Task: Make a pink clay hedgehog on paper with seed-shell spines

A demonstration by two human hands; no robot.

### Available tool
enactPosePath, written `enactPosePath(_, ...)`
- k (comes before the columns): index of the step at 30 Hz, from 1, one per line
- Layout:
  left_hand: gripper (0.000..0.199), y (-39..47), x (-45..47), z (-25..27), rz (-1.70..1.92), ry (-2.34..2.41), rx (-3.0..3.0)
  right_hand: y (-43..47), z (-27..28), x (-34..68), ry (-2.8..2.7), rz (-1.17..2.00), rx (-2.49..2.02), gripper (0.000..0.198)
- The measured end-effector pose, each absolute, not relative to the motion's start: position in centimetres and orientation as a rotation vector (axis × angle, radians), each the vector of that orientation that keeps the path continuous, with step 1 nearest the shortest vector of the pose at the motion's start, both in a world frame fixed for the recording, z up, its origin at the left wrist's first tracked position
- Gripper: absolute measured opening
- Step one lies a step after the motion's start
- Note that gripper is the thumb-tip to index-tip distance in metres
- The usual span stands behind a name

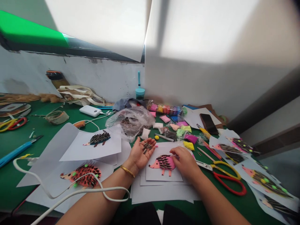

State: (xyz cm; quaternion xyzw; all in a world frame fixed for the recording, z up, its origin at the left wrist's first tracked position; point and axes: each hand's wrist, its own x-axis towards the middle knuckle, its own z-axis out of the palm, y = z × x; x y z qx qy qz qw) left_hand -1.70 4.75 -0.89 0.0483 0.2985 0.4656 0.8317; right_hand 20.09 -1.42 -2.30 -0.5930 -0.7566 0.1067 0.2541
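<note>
My left hand (140, 153) is turned palm up and cupped, with several striped sunflower seeds (147, 147) lying in it. Right beside it, a hedgehog picture (161, 164) lies on a stack of white paper (164, 192). The hedgehog has a pink clay body and a peach face and legs, and dark seeds cover much of its back. My right hand (184, 161) is over the picture's right side, fingertips bent together at the hedgehog's rear. Whatever is between those fingertips is hidden. A small pink clay ball (156, 146) sits by my left fingertips.
A clear plastic bag of seeds (131, 122) and several coloured clay packets (185, 128) lie behind my hands. Scissors (225, 175) rest at right near finished hedgehog pictures (264, 178). More pictures (100, 137), a white cable (110, 189) and a blue craft knife (18, 151) are at left.
</note>
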Motion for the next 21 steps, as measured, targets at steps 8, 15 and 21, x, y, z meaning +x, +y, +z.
enactPosePath(8,0.049,4.65,-1.69,-0.66,0.99,0.634,0.108,-1.28,-2.31,19.89,-2.079,0.338,-1.588,0.016)
enactPosePath(15,0.049,4.5,-1.62,-0.51,0.989,0.618,0.098,-1.12,-2.39,19.52,-2.126,0.315,-1.59,0.015)
enactPosePath(21,0.054,4.31,-1.66,-0.25,0.964,0.555,0.112,-1.14,-2.57,19.42,-2.153,0.254,-1.564,0.017)
